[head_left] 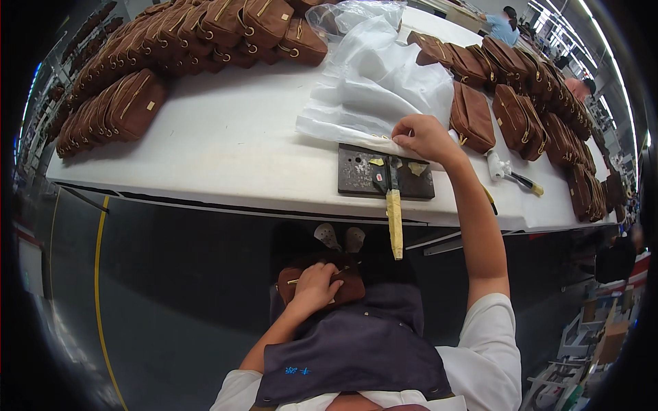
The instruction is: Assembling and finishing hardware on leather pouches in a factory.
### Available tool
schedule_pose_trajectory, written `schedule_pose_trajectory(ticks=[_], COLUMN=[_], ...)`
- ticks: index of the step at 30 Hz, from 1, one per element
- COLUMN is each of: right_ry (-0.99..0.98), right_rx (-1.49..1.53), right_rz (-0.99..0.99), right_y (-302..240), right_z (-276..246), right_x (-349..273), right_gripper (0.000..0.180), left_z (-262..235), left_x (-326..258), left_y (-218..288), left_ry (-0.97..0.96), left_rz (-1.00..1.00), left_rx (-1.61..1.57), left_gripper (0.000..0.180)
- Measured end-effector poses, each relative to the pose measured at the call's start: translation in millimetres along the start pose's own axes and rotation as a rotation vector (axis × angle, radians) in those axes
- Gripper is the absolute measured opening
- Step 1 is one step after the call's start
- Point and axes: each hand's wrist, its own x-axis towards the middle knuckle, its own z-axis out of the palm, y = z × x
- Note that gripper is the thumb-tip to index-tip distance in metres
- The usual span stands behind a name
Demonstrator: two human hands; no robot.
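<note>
A brown zippered bag rests on my lap, over the dark apron. My left hand lies on top of it with curled fingers, holding it there. Out over the table, my right hand has its thumb and fingertips pinched together at the near edge of a white plastic sheet. Small gold-coloured pieces lie by those fingertips; whatever is between them is too small to make out. Just below is a dark flat block. Across it lies a tool with a yellow tape-wrapped handle that juts past the table edge.
Rows of brown bags line the table's far left, with another cluster nearer. More brown bags stand at the right. Near them lie a white roll and a dark tool with a yellow end. A person is far back.
</note>
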Motion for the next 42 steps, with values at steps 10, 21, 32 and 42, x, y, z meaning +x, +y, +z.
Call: schedule_pose_trajectory(ticks=[10, 21, 32, 42], right_ry=[0.244, 0.474, 0.437, 0.462], right_rx=[0.096, 0.08, 0.059, 0.029], right_rz=[-0.023, -0.089, -0.086, -0.054], right_y=[-20.4, -7.6, -15.1, -18.9], right_z=[-4.2, 34.5, 35.4, 38.2], right_x=[-43.0, -109.3, -120.7, -119.9], right_gripper=[0.018, 0.018, 0.021, 0.021], left_z=[15.6, 22.0, 25.1, 24.5], left_x=[1.5, 3.0, 3.1, 7.1], left_y=[-14.5, -16.9, -17.4, -18.0], left_ry=[-0.123, -0.177, -0.154, -0.117], left_rz=[-0.11, -0.102, -0.098, -0.041], left_rx=[-0.006, -0.018, -0.059, -0.116], left_gripper=[0.034, 0.034, 0.033, 0.03])
